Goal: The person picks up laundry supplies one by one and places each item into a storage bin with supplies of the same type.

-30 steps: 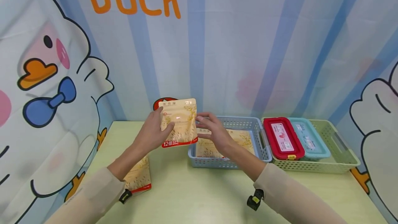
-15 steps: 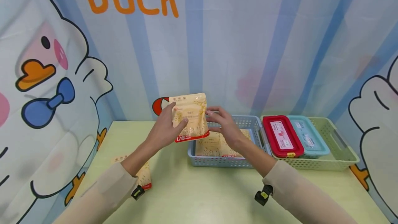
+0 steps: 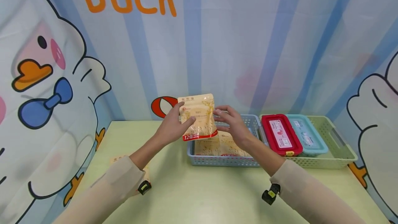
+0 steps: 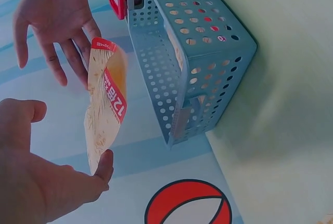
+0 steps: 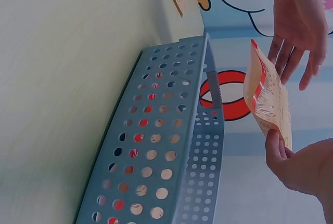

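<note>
My left hand holds a beige printed pouch by its left side, thumb across the front. The pouch stands nearly upright above the left end of a blue perforated basket, its red band at the bottom. At the pouch's right edge is my right hand, with fingers spread and fairly straight. The left wrist view shows the pouch nearly edge-on between both hands. More beige pouches lie inside the basket. Another pouch on the table is mostly hidden under my left sleeve.
Right of the blue basket stands a green basket. It holds a red-lidded box and a light blue-lidded box. A printed duck curtain hangs behind the pale table.
My left hand has carried the pouch rightward, from left of the blue basket to over its left end. The right hand has moved right along with it.
</note>
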The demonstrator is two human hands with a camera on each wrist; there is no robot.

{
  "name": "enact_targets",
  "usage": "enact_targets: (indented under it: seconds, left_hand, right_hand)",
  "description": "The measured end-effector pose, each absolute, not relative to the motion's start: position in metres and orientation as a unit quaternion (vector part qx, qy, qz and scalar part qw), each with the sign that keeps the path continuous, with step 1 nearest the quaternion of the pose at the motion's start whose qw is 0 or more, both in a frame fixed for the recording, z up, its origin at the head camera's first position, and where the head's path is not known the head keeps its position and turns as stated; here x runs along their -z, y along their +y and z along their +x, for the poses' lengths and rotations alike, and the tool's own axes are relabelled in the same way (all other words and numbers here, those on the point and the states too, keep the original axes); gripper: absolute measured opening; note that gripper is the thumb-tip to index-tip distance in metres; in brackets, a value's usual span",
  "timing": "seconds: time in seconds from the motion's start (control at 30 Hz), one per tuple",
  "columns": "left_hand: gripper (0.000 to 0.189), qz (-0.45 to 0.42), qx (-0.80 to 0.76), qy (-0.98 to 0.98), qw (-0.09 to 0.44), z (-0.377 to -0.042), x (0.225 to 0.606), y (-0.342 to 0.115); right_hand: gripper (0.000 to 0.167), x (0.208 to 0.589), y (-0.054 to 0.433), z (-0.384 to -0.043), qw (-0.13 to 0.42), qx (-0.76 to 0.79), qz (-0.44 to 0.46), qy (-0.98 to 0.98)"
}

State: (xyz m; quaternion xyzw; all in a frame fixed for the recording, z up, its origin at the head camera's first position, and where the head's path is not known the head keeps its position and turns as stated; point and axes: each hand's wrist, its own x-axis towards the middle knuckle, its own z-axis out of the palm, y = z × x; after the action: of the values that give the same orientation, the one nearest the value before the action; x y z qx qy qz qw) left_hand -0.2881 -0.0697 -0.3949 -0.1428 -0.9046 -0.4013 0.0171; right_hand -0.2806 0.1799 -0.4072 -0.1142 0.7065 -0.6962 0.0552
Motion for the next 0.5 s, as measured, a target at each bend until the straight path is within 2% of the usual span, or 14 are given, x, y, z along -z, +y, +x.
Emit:
enact_targets:
  seconds: [0.5]
  left_hand:
    - [0.081, -0.133, 0.430, -0.893, -0.021, -0.300, 0.401, -0.055]
  right_hand:
    - [0.061, 0.417, 0.194, -0.283, 0.050, 0.694, -0.087, 0.713]
